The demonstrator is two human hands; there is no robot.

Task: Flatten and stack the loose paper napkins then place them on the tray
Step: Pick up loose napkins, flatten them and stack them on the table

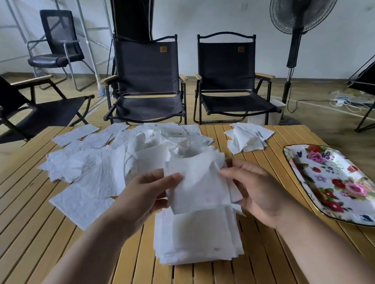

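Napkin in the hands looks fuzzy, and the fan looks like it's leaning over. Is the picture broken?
Not broken. Head view: the held napkin is smeared at its edges, likely motion blur, while the chair behind looks sharper. The fan in that same head view leans because the wide-angle lens bends things near the frame's edge. The light is soft, without hard shadows on the table.

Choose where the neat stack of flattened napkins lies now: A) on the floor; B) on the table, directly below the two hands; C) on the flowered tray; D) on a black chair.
B: the stack lies on the wooden table under the left hand and right hand, which hold one napkin; the flowered tray at the right carries no napkins.
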